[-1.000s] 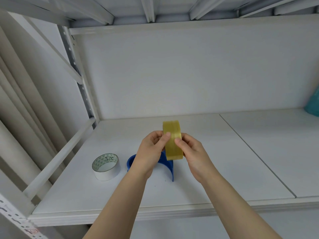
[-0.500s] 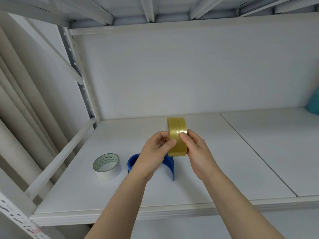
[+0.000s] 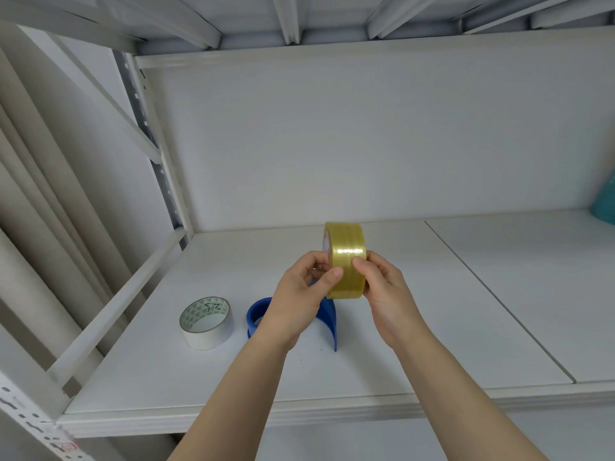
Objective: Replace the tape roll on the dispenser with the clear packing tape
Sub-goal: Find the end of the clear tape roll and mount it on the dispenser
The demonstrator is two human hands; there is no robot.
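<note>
Clear packing tape (image 3: 345, 261), yellowish in bulk, held up off the shelf (image 3: 466, 327) between both hands, standing on edge. Its band faces the camera; the core hole runs left-right, so the roll's axis lies across the body, level.

Left hand (image 3: 301, 294): thumb pressed on the front band, other fingers wrapped round the left flank, apparently hooked toward the core, though the view there is too tight to be sure. Right hand (image 3: 382, 291): thumb also on the front band, just beside the left thumb, fingers closed round the right flank. Both hands grasping the roll; neither free.

Blue dispenser (image 3: 327, 319) lies on the shelf directly below and slightly left of the roll, mostly hidden behind the left wrist. Only a curved blue wall and a downward-pointing edge show. No roll visible on it, but its hub is hidden.

White tape roll (image 3: 207, 322) lies flat on the shelf, left of the dispenser and apart from it; likely the one taken off.

Key relation: the dispenser sits under the left hand, nearer it than the right. Judgement: the thumbs look to be searching the band for the free tape end. Mounting will need one hand freed, probably the left, and the roll's axis matched to the hub.

Teal object (image 3: 604, 204) at far right edge, uninvolved.
</note>
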